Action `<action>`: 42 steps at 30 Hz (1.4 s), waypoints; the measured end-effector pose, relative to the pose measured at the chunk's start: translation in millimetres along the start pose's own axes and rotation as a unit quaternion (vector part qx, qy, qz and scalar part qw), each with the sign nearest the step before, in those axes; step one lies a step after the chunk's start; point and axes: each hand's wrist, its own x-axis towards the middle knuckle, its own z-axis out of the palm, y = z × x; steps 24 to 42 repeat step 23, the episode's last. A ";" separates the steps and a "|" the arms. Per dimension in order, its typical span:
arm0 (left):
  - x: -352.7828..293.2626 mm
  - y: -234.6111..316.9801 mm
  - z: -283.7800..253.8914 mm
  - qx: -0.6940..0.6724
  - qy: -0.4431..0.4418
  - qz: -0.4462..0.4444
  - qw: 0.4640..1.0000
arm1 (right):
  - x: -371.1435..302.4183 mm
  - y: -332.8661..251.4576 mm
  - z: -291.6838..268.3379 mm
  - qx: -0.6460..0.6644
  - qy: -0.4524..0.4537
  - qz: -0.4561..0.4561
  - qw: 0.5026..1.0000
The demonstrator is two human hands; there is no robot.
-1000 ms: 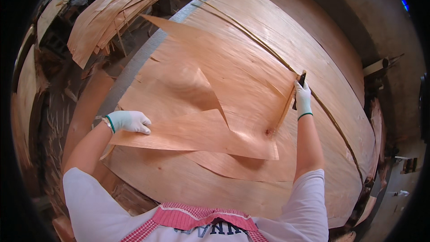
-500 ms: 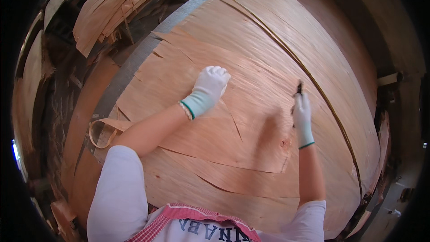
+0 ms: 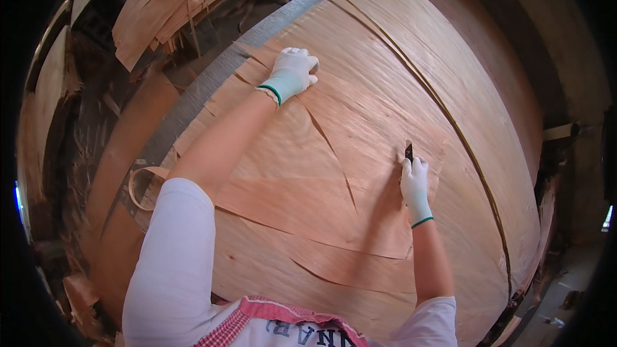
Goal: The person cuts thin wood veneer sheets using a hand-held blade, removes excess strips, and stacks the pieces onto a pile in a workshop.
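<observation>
A thin, pinkish wood veneer piece (image 3: 308, 202) lies over a wider pale veneer sheet (image 3: 392, 45). My left hand (image 3: 292, 72), in a white glove with a green-edged cuff, is closed at the far part of the pinkish piece; what its fingers hold, if anything, is hidden. A curved split runs from near this hand toward me, and the veneer beside it looks wavy. To the right, my gloved right hand (image 3: 414, 183) is closed around a dark, narrow tool that looks like a knife (image 3: 409, 150), its tip pointing away from me above the veneer.
A long thin brown strip (image 3: 443, 106) crosses the sheet on the right. A curled veneer offcut (image 3: 143, 187) sits at the left edge. Stacked veneer scraps (image 3: 170, 6) lie at far left, beyond a grey table edge (image 3: 257, 32).
My left hand has moved farther away, and the split beside it looks longer and wider. My right hand with the knife has shifted left and a little nearer to me.
</observation>
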 end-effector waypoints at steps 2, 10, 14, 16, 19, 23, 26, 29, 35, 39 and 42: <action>4.1 -3.0 4.3 -0.007 0.010 -0.021 1.000 | -0.9 -8.2 2.8 0.006 -0.004 0.010 1.000; 19.2 21.7 -3.9 0.051 -0.052 -0.021 0.997 | -6.6 -14.6 1.2 -0.019 0.019 -0.017 1.000; 24.7 30.6 -10.8 0.087 -0.029 0.004 0.996 | -7.1 -22.4 -3.3 0.005 0.019 -0.002 1.000; 22.9 27.8 -7.8 0.102 0.018 0.010 0.995 | -14.8 -49.4 -12.0 0.011 0.057 -0.061 0.996; 29.0 39.6 2.7 0.141 0.065 0.018 0.988 | -23.1 -74.6 -16.6 0.036 0.033 -0.078 0.996; 35.8 36.2 55.5 0.245 0.259 0.022 0.934 | -28.1 -79.4 -2.5 -0.015 -0.055 -0.033 0.998; 35.8 36.2 55.5 0.245 0.259 0.022 0.934 | -28.1 -79.4 -2.5 -0.015 -0.055 -0.033 0.998; 35.8 36.2 55.5 0.245 0.259 0.022 0.934 | -28.1 -79.4 -2.5 -0.015 -0.055 -0.033 0.998; 35.8 36.2 55.5 0.245 0.259 0.022 0.934 | -28.1 -79.4 -2.5 -0.015 -0.055 -0.033 0.998; 35.8 36.2 55.5 0.245 0.259 0.022 0.934 | -28.1 -79.4 -2.5 -0.015 -0.055 -0.033 0.998; 35.8 36.2 55.5 0.245 0.259 0.022 0.934 | -28.1 -79.4 -2.5 -0.015 -0.055 -0.033 0.998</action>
